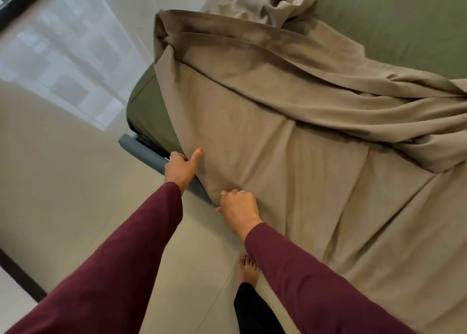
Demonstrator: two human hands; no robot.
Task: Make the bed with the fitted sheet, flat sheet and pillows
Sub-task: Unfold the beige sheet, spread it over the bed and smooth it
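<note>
A tan flat sheet lies rumpled over the mattress, bunched into a heap at the far end. Under it the olive green fitted sheet covers the mattress and shows at the near corner. My left hand grips the tan sheet's edge at the bed's side, thumb raised against the cloth, fingers curled behind it. My right hand is closed on the same edge lower down, where the sheet drops over the bed frame. No pillows are in view.
A grey-blue bed frame rail juts out below the mattress corner. Glossy pale floor tiles stretch to the left, with a dark window frame at the top left. My bare foot stands beside the bed.
</note>
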